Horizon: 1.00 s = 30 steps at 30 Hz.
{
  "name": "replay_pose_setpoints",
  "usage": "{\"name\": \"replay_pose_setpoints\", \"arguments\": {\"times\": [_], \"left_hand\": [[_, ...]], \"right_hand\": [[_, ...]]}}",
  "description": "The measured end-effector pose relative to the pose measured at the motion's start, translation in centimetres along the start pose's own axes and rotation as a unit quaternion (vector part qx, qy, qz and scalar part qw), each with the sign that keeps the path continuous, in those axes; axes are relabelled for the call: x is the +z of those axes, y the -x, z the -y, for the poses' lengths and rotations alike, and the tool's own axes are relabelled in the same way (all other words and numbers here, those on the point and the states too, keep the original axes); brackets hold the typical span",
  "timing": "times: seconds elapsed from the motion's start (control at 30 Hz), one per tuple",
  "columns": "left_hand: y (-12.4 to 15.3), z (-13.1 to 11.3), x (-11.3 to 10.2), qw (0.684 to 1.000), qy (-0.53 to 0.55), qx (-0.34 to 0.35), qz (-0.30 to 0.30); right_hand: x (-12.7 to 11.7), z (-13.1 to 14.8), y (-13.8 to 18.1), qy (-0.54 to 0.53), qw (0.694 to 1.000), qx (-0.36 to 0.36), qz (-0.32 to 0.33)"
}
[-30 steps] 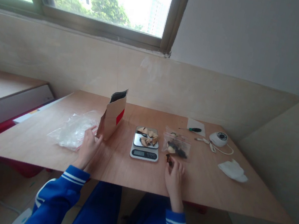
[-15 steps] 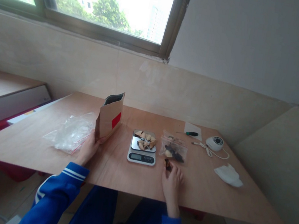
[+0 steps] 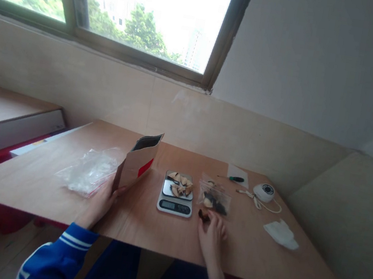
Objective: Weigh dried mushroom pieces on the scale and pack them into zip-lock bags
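Observation:
My left hand [image 3: 103,202] is closed on the lower left side of a brown paper pouch [image 3: 134,168] with a red patch; its top gapes and shows a dark lining. Between the thumb and fingers of my right hand [image 3: 213,231] is a small dark brown dried piece [image 3: 203,215], its exact kind unclear. A small digital kitchen scale [image 3: 175,207] lies between my hands, and several pale, dark-edged dried slices [image 3: 180,184] rest on its plate. Just beyond my right hand is a clear zip bag [image 3: 214,197] holding dark and pale pieces.
Clear plastic bags [image 3: 91,171] lie on the table left of the pouch. To the right are a green-handled screwdriver [image 3: 236,179] on white paper, a white round device [image 3: 263,192] with a cable, and a crumpled white tissue [image 3: 281,233]. A wall stands behind the table.
The pouch has tipped further to the right, its open mouth showing more. My right hand still pinches the dark piece, now turned a little. The whole view has shifted slightly.

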<state>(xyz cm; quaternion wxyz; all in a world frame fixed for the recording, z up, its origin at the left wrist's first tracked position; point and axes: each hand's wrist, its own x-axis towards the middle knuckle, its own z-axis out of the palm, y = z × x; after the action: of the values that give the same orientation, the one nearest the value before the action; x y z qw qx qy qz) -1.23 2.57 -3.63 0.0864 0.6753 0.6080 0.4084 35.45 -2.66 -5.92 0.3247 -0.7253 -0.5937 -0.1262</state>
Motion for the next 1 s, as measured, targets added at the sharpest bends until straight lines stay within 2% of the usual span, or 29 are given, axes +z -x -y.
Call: {"name": "replay_pose_setpoints", "arguments": {"times": [0.17,0.27,0.33,0.47,0.57,0.67,0.77,0.87,1.0], "left_hand": [[0.3,0.6,0.4,0.998,-0.021,0.055,-0.023],[0.5,0.9,0.6,0.995,-0.025,0.088,-0.028],[0.5,0.9,0.7,0.994,-0.025,0.100,-0.030],[0.6,0.7,0.7,0.993,-0.016,0.110,-0.026],[0.6,0.6,0.6,0.994,-0.015,0.104,-0.024],[0.6,0.4,0.5,0.994,-0.022,0.108,-0.016],[0.7,-0.1,0.3,0.992,-0.030,0.124,-0.014],[0.8,-0.6,0.1,0.991,-0.045,0.127,-0.024],[1.2,-0.8,0.1,0.992,-0.050,0.119,-0.004]], "right_hand": [[-3.1,3.4,-3.3,-0.177,0.980,-0.088,0.018],[-6.0,7.2,-6.0,-0.297,0.948,-0.114,0.029],[-7.6,9.8,-7.7,-0.353,0.920,-0.154,0.067],[-8.7,13.8,-10.3,-0.359,0.872,-0.298,0.149],[-8.4,15.2,-11.5,-0.331,0.859,-0.361,0.153],[-8.6,15.5,-12.2,-0.291,0.866,-0.374,0.159],[-9.1,15.5,-12.6,-0.274,0.858,-0.371,0.228],[-9.1,15.5,-12.9,-0.290,0.827,-0.355,0.326],[-7.4,15.8,-12.6,-0.276,0.766,-0.363,0.453]]}}
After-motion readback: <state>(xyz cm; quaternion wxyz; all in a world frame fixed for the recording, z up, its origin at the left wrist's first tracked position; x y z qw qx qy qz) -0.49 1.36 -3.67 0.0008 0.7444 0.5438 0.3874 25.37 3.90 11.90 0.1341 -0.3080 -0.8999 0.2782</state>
